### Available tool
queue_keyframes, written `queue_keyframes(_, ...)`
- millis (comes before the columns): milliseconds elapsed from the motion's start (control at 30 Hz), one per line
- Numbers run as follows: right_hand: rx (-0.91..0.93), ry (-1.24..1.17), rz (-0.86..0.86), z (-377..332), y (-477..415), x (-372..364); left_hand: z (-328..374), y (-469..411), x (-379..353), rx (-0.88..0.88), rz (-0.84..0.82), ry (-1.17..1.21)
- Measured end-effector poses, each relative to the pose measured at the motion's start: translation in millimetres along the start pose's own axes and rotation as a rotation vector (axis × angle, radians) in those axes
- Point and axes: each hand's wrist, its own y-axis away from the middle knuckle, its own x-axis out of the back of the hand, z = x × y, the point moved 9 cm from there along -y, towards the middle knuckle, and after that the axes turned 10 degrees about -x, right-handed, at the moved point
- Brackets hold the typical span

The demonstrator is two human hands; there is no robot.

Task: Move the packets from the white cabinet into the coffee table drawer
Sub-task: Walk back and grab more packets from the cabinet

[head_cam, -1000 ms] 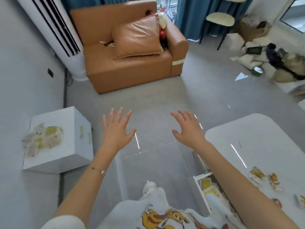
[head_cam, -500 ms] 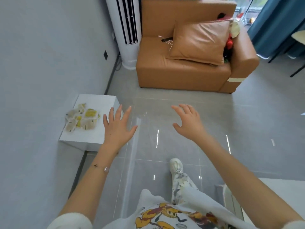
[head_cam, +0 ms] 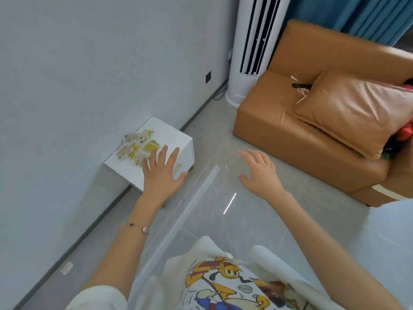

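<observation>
The tan leather sofa stands to the right of the white cabinet, well apart from it. The white tower air conditioner stands beyond the cabinet, against the same wall. A tan cushion lies on the sofa seat.

The white cabinet sits on the floor against the wall. The packets, yellow and pale, lie in a loose pile on the cabinet top, toward its wall side.

The left hand is over the cabinet's near edge, fingers straight and spread, holding nothing; contact with the packets cannot be determined. The right hand is right of the cabinet, above the floor, fingers spread and empty. A thin bracelet circles the left wrist.
</observation>
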Motion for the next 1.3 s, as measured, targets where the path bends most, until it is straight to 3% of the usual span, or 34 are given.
queue_keyframes(367,0.23,0.044,-0.093,-84.8,-144.7,-10.2,-91.9,-36.7,5.5,0.334,0.03,0.003)
queue_keyframes(933,0.371,0.134,-0.247,-262.3,-365.9,-63.0,-292.7,-163.8,-25.4,0.586,-0.012,0.104)
queue_keyframes(1100,0.369,0.14,-0.39,-299.8,-408.9,-120.1,-329.5,-173.6,-59.1,0.724,-0.126,0.152)
queue_keyframes(1300,0.448,0.243,-0.496,-328.9,-461.9,-251.5,-370.1,-180.4,-159.9,0.906,-0.14,0.265)
